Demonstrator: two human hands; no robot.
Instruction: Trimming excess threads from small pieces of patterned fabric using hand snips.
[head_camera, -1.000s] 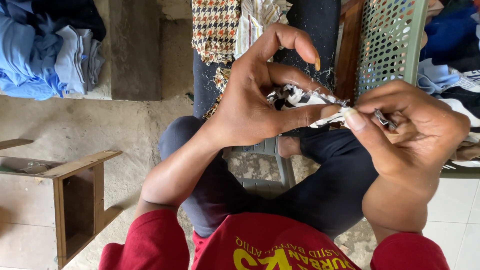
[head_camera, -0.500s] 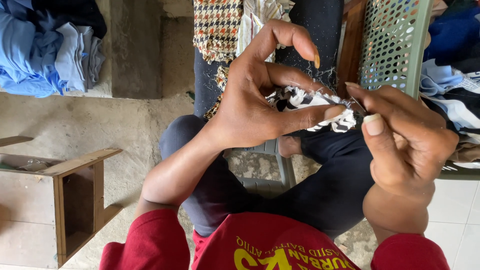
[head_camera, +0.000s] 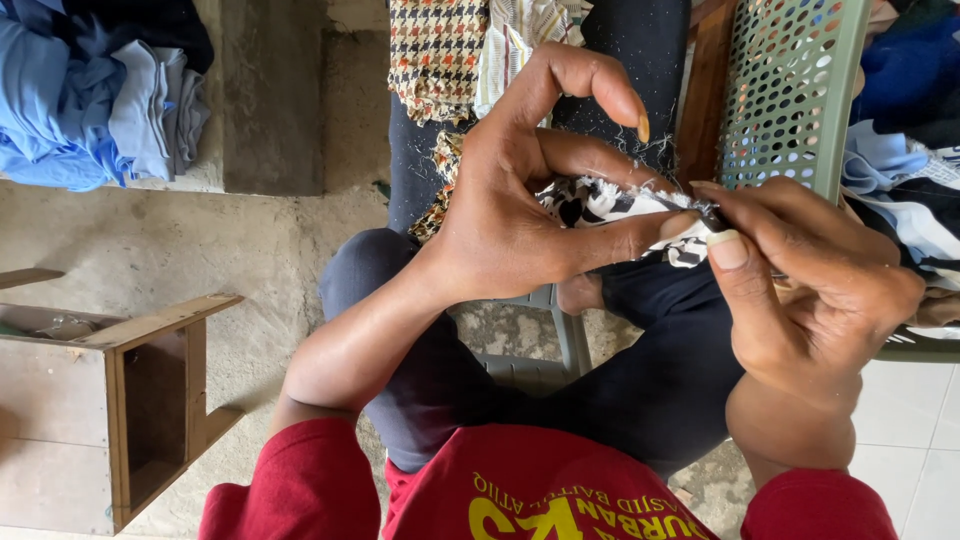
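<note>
While I watch from the head camera, the biggest thing in view is the concrete floor, with a wooden box standing on it at the lower left. A heap of blue cloth fills the upper left corner, and more folded cloth lies at the right edge. I see a green plastic basket with round holes at the upper right, just beside a dark wooden post. A checked brown cloth hangs over the dark trouser leg near the top centre. Below it, red sleeves frame the bottom of the picture.

My left hand sits in the middle, thumb and middle finger clamped together on a black-and-white scrap of cloth, the forefinger arched up and apart from the rest. My right hand meets it from the right, its thumb and fingers pinched together on the frayed edge of the same scrap. So the scrap is held between both hands, above the lap. Whether the right hand also holds something thin, I cannot tell.
</note>
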